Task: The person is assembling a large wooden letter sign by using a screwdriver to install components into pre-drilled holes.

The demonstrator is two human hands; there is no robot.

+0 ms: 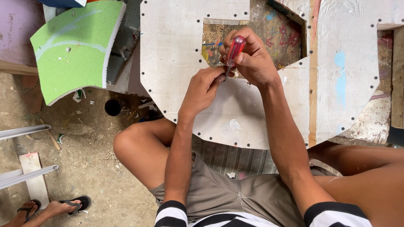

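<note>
The screwdriver [232, 54] shows only its red handle and a bit of dark shaft — the tip is buried between the fingers of the left hand [205, 88], so what it bears on cannot be told. The right hand [252, 59] covers the handle's far side. The white panel [176, 54] runs off the top edge. Another person's sandalled feet [50, 208] are cut by the bottom edge — the green curved board [73, 46] hides what lies beneath.
</note>
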